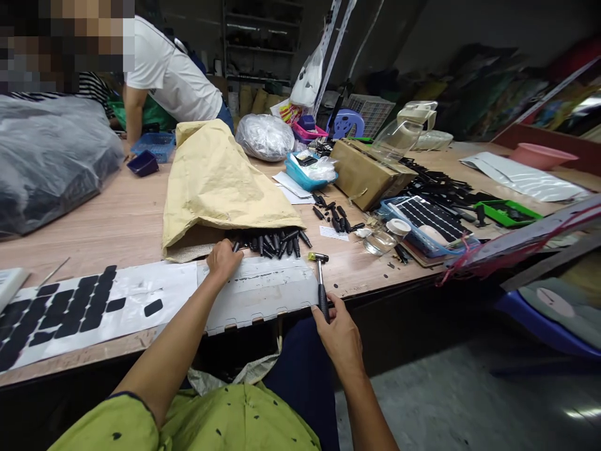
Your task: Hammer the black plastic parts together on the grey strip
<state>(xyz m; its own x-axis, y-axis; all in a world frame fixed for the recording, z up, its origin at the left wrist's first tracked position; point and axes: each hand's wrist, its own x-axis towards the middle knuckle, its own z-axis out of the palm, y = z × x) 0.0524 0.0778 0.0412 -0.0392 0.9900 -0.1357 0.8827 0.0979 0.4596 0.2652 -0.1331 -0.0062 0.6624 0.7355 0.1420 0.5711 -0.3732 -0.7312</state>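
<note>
Sack [225,175]: While it lies on its side, its mouth faces you.
Grey board [267,294]: Sits between you and the sack.
Right hand [340,326]: You grip the hammer [322,291], fingers wrapped round its handle.
Left hand [224,260]: Your fingers bunch at the black parts [282,243]; you cannot tell whether they pinch one.
Hammer: Head points away from you.
Black parts: Piled at the sack's mouth. Judged progress: hammer taken up, pile remaining; finished pieces cannot be distinguished.

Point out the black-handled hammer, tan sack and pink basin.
Black-handled hammer [322,293]: head view, on its black grip.
Tan sack [216,181]: head view, on its upper surface.
Pink basin [541,159]: head view, on its outer wall.
</note>
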